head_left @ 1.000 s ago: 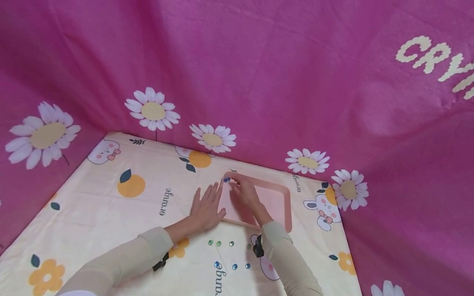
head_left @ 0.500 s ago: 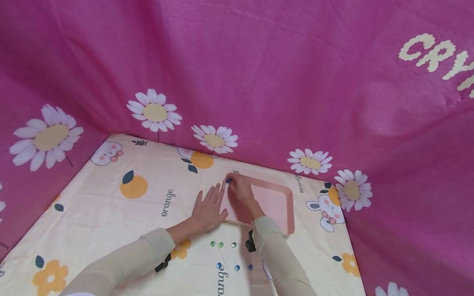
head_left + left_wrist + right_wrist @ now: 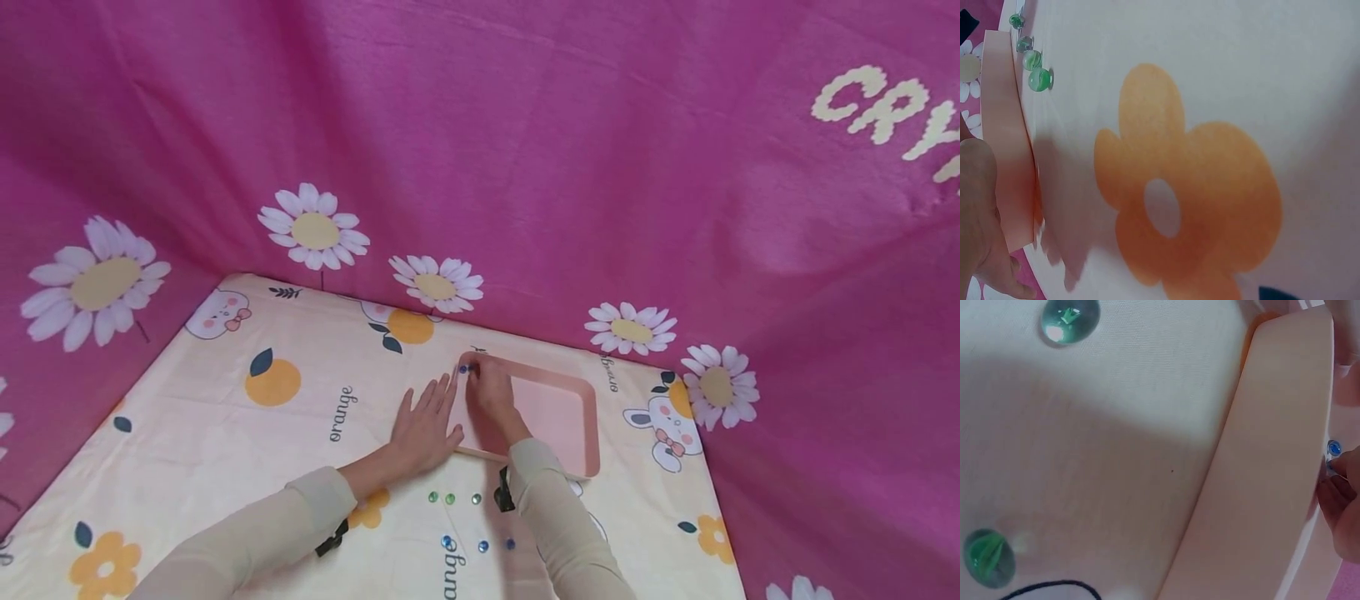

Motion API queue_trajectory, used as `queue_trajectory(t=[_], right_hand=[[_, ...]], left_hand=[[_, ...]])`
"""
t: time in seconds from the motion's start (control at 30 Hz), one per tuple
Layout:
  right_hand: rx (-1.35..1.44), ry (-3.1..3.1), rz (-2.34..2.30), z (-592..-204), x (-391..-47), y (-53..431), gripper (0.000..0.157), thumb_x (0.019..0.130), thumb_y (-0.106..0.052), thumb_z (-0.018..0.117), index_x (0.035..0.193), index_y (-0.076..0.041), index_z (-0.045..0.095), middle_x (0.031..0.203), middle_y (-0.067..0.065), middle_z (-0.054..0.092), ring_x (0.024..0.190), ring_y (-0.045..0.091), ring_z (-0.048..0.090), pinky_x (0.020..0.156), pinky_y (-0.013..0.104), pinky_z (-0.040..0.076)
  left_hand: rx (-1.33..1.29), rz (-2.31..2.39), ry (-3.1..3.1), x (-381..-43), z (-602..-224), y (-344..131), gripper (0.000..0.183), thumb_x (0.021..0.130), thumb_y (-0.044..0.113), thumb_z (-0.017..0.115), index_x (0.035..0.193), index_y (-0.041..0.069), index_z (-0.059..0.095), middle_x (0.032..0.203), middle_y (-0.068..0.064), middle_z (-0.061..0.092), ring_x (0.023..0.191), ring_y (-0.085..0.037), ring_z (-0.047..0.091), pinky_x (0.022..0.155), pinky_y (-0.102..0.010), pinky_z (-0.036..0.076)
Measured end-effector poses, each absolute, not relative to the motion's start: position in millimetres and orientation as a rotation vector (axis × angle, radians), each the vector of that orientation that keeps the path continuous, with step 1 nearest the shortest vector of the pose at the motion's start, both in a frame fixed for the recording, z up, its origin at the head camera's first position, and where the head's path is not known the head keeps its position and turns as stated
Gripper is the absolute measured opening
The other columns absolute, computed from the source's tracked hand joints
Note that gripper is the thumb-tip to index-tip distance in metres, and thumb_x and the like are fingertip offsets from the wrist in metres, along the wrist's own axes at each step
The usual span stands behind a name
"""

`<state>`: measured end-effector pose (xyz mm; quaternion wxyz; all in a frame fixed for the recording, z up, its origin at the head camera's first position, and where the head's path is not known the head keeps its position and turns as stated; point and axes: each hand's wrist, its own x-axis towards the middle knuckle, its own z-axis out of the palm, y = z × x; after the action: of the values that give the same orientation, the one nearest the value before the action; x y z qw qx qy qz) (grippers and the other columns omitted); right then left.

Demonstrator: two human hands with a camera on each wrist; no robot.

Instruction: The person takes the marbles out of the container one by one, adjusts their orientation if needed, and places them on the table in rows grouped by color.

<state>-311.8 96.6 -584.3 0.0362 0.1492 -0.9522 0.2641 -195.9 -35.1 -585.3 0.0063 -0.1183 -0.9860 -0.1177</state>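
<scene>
A shallow pink tray (image 3: 588,425) lies near the back of the table. My left hand (image 3: 423,429) is spread flat along the tray's left side, fingers straight; the left wrist view shows the same hand (image 3: 979,212) at the tray wall (image 3: 1007,137). Inside the tray, my right hand (image 3: 491,390) reaches to the far left corner. Its fingertips (image 3: 1337,484) pinch a blue marble (image 3: 1330,465), mostly covered by the fingers. Another blue marble (image 3: 1334,448) rests right beside it in the corner, seen too as a blue marble (image 3: 463,368) in the head view.
Green marbles (image 3: 450,499) and a row of blue marbles (image 3: 483,547) lie on the patterned cloth (image 3: 300,450) in front of the tray. Several green marbles (image 3: 1040,79) line up in the left wrist view. A magenta curtain (image 3: 480,167) stands behind the table.
My right hand has moved slightly left and closer into the tray's far left corner, its fingers now covering one of the two blue marbles there. The left hand stays put.
</scene>
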Motion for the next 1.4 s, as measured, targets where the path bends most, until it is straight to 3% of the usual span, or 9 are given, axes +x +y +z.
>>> queue_trajectory(t=[0.37, 0.63, 0.83, 1.03, 1.4], right_hand=[[0.285, -2.906, 0.754, -581.4, -303.5, 101.5, 0.013, 0.095, -0.004, 0.064, 0.106, -0.001, 0.069, 0.091, 0.011, 0.069, 0.083, 0.024, 0.064, 0.079, 0.039, 0.055], [0.2, -2.847, 1.012, -575.3, -297.3, 114.8, 0.022, 0.097, -0.007, 0.06, 0.114, -0.007, 0.073, 0.095, 0.007, 0.068, 0.082, 0.021, 0.058, 0.077, 0.038, 0.051], [0.276, -2.645, 1.187, -564.2, -282.0, 129.5, 0.015, 0.093, -0.005, 0.068, 0.106, 0.0, 0.076, 0.092, 0.011, 0.073, 0.084, 0.023, 0.067, 0.078, 0.039, 0.055], [0.349, -2.582, 1.324, -551.7, -253.9, 139.5, 0.015, 0.091, -0.005, 0.071, 0.104, 0.003, 0.073, 0.092, 0.01, 0.073, 0.086, 0.024, 0.07, 0.08, 0.038, 0.057], [0.561, -2.608, 1.454, -540.1, -176.6, 141.2, 0.014, 0.089, -0.006, 0.075, 0.103, -0.005, 0.074, 0.094, 0.001, 0.073, 0.086, 0.018, 0.07, 0.078, 0.027, 0.057]], left_hand=[[-0.394, -0.351, -3.079, -193.3, -584.3, -29.9, 0.08, 0.099, 0.05, 0.048, 0.16, 0.007, 0.019, 0.165, -0.01, 0.016, 0.149, -0.03, 0.02, 0.115, -0.06, 0.017], [-0.396, -0.283, -3.061, -197.1, -584.3, -30.7, 0.079, 0.1, 0.05, 0.045, 0.159, 0.006, 0.019, 0.165, -0.01, 0.016, 0.149, -0.029, 0.02, 0.115, -0.058, 0.017], [-0.404, -0.309, -3.062, -197.4, -584.5, -31.1, 0.078, 0.1, 0.05, 0.046, 0.159, 0.005, 0.021, 0.165, -0.011, 0.015, 0.149, -0.029, 0.02, 0.115, -0.058, 0.016], [-0.408, -0.326, -3.067, -196.0, -582.1, -32.1, 0.077, 0.1, 0.049, 0.045, 0.158, 0.004, 0.021, 0.165, -0.012, 0.015, 0.149, -0.03, 0.02, 0.115, -0.059, 0.016], [-0.376, -0.305, -3.064, -195.4, -586.0, -35.1, 0.079, 0.1, 0.051, 0.046, 0.159, 0.004, 0.021, 0.165, -0.012, 0.016, 0.149, -0.03, 0.021, 0.115, -0.059, 0.017]])
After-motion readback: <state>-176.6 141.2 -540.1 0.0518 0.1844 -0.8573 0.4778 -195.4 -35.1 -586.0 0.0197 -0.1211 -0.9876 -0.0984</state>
